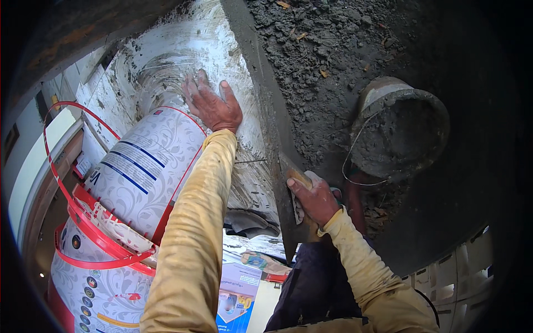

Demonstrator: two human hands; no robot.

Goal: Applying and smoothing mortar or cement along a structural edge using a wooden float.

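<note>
Gripping a trowel [305,229] near frame centre with our right hand [317,200]; our left hand [215,106] open over white-smeared surface [177,58], upper left.

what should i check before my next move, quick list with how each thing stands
1. Right hand gripping the tan tool: ok
2. Left hand open, holding nothing: ok
3. Wire-handled bucket apart from the tan tool: ok
4. Left sleeve clear of the upper patterned bucket: cannot tell, they overlap in view
5. White surface around the left hand free of smears: not ok, grey streaks show
</note>
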